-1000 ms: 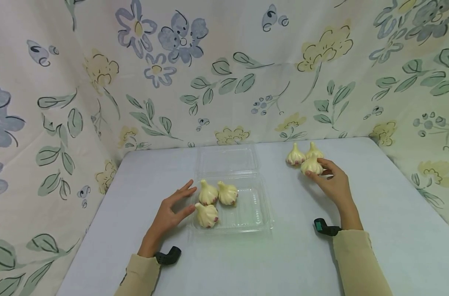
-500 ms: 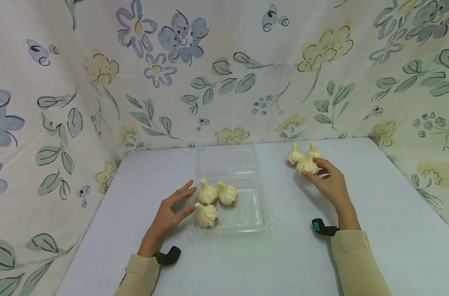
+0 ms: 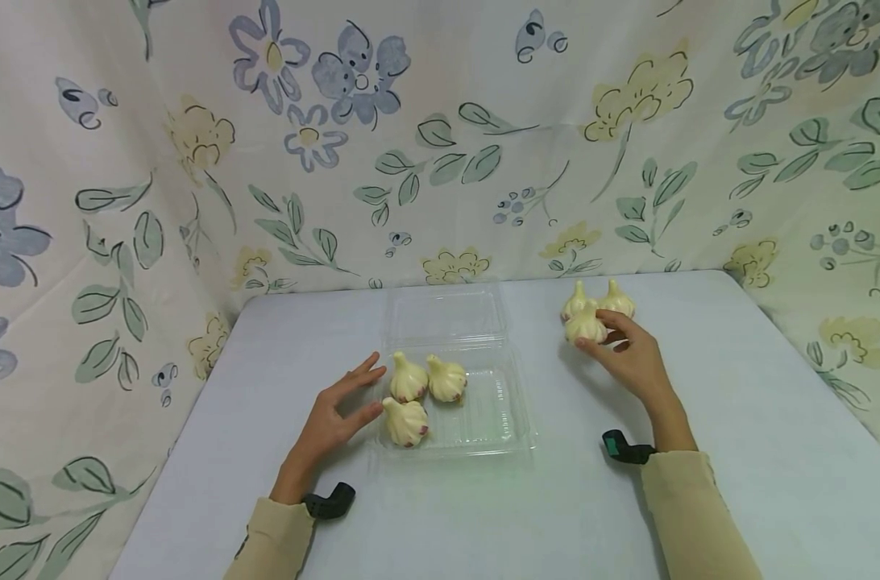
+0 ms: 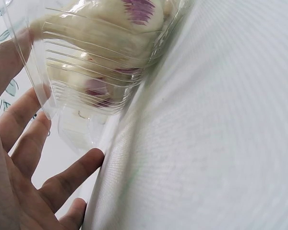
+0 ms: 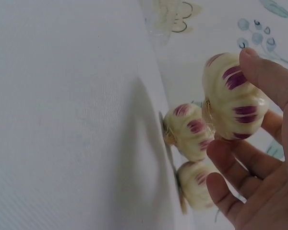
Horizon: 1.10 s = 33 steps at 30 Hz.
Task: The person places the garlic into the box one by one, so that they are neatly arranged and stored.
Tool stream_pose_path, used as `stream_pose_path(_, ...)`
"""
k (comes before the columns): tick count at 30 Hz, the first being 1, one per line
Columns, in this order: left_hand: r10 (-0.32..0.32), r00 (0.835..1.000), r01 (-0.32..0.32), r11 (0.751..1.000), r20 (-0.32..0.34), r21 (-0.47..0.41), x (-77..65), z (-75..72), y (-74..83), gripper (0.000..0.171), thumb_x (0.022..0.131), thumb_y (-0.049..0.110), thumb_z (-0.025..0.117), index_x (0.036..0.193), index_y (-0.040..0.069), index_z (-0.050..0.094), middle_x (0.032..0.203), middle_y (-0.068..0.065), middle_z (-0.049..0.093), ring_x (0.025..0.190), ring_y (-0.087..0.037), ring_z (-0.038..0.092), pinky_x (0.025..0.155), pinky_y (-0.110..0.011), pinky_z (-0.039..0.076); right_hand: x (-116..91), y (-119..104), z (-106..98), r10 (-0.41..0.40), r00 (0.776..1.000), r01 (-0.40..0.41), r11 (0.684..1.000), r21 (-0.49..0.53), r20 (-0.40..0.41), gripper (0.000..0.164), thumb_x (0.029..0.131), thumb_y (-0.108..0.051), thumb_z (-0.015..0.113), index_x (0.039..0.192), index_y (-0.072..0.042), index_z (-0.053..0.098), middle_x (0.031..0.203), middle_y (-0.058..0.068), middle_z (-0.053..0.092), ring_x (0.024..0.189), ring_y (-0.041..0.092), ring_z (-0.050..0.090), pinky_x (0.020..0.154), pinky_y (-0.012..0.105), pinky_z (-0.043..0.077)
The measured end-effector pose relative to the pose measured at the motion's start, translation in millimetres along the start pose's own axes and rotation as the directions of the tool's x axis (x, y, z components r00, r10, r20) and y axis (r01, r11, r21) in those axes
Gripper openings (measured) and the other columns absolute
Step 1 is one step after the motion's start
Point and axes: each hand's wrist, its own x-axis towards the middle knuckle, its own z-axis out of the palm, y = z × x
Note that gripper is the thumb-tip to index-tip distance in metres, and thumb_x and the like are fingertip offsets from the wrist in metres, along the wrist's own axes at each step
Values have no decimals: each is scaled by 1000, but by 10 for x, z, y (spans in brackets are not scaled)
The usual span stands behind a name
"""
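A garlic bulb (image 3: 586, 325) is pinched between the thumb and fingers of my right hand (image 3: 631, 354); the right wrist view shows this purple-marked bulb (image 5: 233, 96) raised off the table. Behind it stand two more garlic bulbs, one at the left (image 3: 574, 300) and one at the right (image 3: 617, 300). My left hand (image 3: 338, 411) rests at the left side of a clear plastic clamshell box (image 3: 494, 411), fingers spread and fairly straight, touching its wall in the left wrist view. Three garlic bulbs (image 3: 407, 422) lie in the left part of the box.
The box's transparent lid (image 3: 447, 316) lies folded back toward the rear of the white table (image 3: 556, 515). A floral cloth (image 3: 440, 145) hangs behind the table and along its left side. Black wrist cameras (image 3: 330, 501) sit on both wrists.
My right hand has moved left with the garlic bulb, passing in front of the two standing bulbs. The left hand and the box have stayed in place.
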Motion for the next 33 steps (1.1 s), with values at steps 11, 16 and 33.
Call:
stream_pose_path(11, 11, 1000, -11, 1000, -2, -2, 12, 2, -8, 55, 91, 11, 75, 143, 18, 60, 161, -5, 44, 151, -23, 40, 122, -69, 17, -8, -117, 65, -42, 999, 41, 999, 30, 28, 62, 91, -36, 78, 141, -6, 56, 129, 16, 66, 101, 23, 60, 82, 22, 45)
stream_pose_path(16, 13, 1000, -13, 1000, -1, -10, 10, 1, 0, 55, 91, 10, 75, 143, 18, 60, 161, -6, 44, 151, -23, 40, 122, -69, 16, -13, -179, 96, -47, 997, 45, 998, 36, 56, 63, 92, -36, 77, 142, -5, 55, 127, 16, 66, 102, 26, 61, 84, 28, 46)
stream_pose_path(33, 0, 1000, 0, 1000, 3, -2, 6, -4, -4, 54, 92, 12, 74, 144, 19, 60, 161, -3, 43, 152, -24, 39, 122, -68, 16, -28, -356, 178, -143, 986, 137, 988, 73, 82, 61, 88, -33, 81, 139, -8, 59, 123, 14, 67, 96, 27, 61, 85, 42, 48)
